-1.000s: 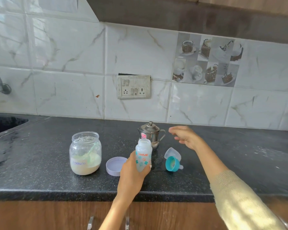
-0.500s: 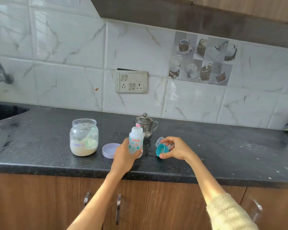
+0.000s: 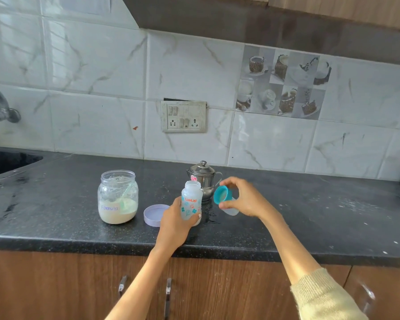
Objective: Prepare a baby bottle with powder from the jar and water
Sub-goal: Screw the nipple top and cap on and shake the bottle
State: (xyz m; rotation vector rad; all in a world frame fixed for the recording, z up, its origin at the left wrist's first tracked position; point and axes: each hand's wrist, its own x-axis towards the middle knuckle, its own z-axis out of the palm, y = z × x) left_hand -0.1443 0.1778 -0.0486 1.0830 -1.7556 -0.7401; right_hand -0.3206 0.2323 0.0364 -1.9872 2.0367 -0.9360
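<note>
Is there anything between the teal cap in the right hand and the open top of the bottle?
Nothing visible. The right hand holds the teal cap just right of the bottle, whose open mouth is bare. The left hand grips the bottle low on its body. The steel pot stands behind, not between them.

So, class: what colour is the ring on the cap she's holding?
Teal ring, clearest in the head view.

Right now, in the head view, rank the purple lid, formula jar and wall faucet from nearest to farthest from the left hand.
1. Purple lid, just left of the left hand.
2. Formula jar, farther left on the counter.
3. Wall faucet, far left, by the sink.
</note>
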